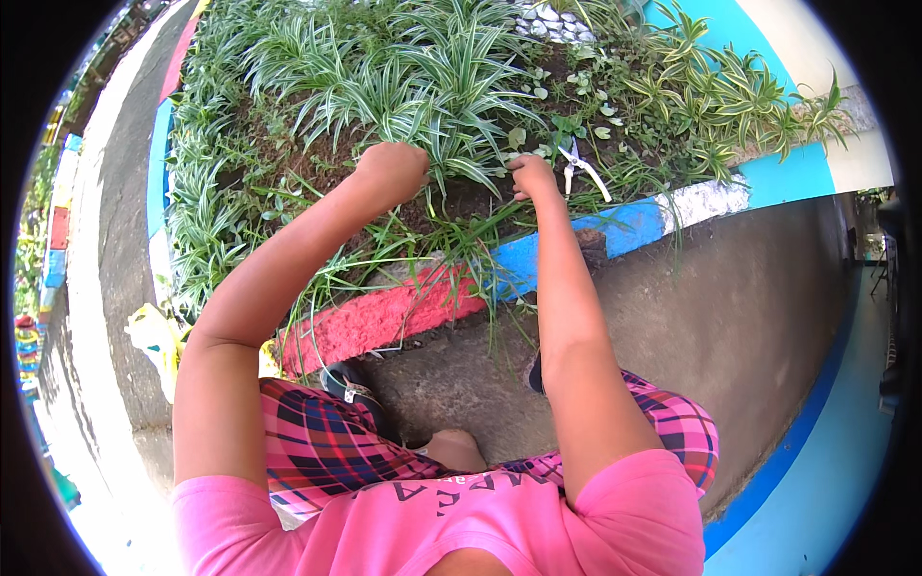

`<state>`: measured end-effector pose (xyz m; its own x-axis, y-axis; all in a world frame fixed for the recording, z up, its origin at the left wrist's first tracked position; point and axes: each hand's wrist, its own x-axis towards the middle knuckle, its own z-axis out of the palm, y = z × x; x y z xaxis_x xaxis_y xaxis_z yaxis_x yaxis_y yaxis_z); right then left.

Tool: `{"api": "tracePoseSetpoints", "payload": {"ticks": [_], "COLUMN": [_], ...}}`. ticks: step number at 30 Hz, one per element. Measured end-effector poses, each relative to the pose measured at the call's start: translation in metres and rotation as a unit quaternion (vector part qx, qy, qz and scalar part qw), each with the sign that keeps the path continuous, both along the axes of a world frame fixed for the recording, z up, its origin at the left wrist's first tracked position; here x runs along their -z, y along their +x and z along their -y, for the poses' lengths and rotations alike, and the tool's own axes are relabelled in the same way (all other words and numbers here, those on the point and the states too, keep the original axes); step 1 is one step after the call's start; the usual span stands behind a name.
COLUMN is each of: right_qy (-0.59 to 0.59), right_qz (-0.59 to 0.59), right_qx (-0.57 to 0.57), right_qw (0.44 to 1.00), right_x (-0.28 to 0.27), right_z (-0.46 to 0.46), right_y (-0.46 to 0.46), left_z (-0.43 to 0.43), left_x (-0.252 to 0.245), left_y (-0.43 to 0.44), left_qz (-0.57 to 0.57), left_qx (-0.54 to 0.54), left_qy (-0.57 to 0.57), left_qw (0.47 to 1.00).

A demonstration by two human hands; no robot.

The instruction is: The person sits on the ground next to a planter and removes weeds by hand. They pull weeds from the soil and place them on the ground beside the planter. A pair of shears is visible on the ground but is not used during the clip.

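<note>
My left hand (392, 171) is curled into a fist at the lower leaves of a clump of white-edged spider plants (432, 101). Its fingers face away from me, so whether leaves are inside the fist is hidden. To the right of the clump, my right hand (533, 176) has bent fingers close to the leaf tips and bare soil. I cannot tell if it pinches a leaf. Just right of that hand, pruning shears (582, 173) with white handles lie on the greenery, blades pointing away from me. Long loose green blades (461, 248) lie below my hands, drooping over the bed's border.
A low concrete border (382, 317), painted red, blue and white, edges the bed in front of my knees. Yellow-striped plants (749, 101) grow at right. White-painted stones (551, 23) sit at the back. A yellow plastic bag (155, 338) lies at left. Concrete paving (706, 302) extends right.
</note>
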<state>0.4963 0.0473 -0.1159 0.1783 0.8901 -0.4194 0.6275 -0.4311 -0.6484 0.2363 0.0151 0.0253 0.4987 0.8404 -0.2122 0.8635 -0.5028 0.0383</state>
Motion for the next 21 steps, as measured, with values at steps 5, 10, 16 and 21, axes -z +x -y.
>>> {"api": "tracePoseSetpoints", "payload": {"ticks": [5, 10, 16, 21], "right_qy": [0.045, 0.083, 0.095, -0.032], "right_qz": [-0.11, -0.149, 0.091, 0.09], "right_qx": [0.063, 0.103, -0.087, -0.127], "right_qw": [0.991, 0.98, 0.987, 0.987], "right_x": [0.001, -0.017, -0.059, -0.082], "right_z": [-0.009, -0.008, 0.016, 0.021], "right_y": [0.004, 0.002, 0.013, 0.014], "left_z": [-0.001, 0.009, 0.006, 0.016], "left_x": [-0.005, -0.011, -0.044, -0.072], "left_y": [0.005, 0.012, 0.001, -0.009], "left_qz": [0.021, -0.033, 0.049, 0.144], "left_qx": [0.028, 0.016, 0.035, 0.02], "left_qy": [0.044, -0.007, 0.061, 0.014], "left_qw": [0.998, 0.999, 0.996, 0.989]}}
